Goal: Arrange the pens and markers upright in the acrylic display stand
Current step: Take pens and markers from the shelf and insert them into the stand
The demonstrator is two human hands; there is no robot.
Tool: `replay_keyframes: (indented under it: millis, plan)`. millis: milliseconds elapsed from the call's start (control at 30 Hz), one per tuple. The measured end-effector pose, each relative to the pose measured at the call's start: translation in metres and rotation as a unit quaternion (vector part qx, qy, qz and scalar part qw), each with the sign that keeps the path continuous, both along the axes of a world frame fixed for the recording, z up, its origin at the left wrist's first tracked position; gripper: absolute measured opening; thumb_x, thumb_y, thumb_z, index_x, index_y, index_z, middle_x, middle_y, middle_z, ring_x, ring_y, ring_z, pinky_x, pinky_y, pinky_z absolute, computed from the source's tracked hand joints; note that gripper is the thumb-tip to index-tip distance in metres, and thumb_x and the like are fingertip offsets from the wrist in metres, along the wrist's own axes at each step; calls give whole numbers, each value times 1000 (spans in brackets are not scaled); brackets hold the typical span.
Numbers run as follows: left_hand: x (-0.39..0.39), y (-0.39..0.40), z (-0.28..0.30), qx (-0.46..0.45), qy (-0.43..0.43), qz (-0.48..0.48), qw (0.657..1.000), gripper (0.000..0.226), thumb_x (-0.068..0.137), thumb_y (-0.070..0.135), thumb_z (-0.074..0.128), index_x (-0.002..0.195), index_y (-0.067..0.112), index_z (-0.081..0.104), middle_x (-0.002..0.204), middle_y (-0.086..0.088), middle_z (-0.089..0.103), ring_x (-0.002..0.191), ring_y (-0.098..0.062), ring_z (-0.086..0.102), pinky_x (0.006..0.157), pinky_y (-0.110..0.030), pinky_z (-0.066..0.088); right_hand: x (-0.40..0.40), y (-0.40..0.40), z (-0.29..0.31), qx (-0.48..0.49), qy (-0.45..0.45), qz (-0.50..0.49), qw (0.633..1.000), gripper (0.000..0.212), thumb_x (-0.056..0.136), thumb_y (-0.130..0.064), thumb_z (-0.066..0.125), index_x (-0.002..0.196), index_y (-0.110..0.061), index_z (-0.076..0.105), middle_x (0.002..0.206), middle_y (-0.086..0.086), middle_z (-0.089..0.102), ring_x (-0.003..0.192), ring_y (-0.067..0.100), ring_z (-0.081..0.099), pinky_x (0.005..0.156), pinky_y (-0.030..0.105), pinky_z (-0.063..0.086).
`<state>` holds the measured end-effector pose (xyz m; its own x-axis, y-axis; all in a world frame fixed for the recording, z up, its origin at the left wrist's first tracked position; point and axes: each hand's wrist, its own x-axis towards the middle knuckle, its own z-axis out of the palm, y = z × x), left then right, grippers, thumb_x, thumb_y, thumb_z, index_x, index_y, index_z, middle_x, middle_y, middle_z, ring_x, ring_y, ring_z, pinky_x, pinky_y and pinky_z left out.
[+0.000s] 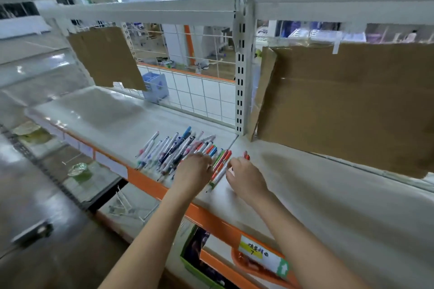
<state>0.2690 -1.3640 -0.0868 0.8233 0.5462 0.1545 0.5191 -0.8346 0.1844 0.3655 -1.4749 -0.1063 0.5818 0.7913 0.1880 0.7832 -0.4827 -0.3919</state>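
A white shelf (317, 195) was noted, bearing pens (173, 150) laid flat near its front edge. The left hand (193, 169) was pressed on them, fingers hidden. Red pens (246, 155) were pinched in the right hand (244, 176). Light, stiff, slippery barrels were judged best gripped mid-length.

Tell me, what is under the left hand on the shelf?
The left hand rests over loose pens lying flat on the white shelf. The pen parts beneath the palm are covered.
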Motion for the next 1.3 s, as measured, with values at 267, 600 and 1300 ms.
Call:
replay_keyframes:
  millis: [267,600,1300]
  plan:
    - [12,15,-6,-31,26,36,999,21,95,23,49,103,8,61,108,-7,63,87,-16,60,67,-22,44,16,38,-9,-94,16,-70,993,29,98,-32,41,111,-11,54,110,8,58,101,22,56,76,31,45]
    - [33,32,-4,-47,67,14,997,10,90,12,52,97,6,56,101,-8,60,94,-23,59,72,-27,45,22,60,-1,-149,52,-125,980,29,95,-33,45,105,-10,60,107,8,62,99,25,58,73,28,44]
    - [43,68,11,-221,131,-44,965,35,87,29,65,105,-1,65,109,-11,68,102,-24,65,89,-34,52,12,57,13,-189,99,-165,963,33,87,-22,55,62,-17,34,67,-1,38,76,22,49,55,22,33]
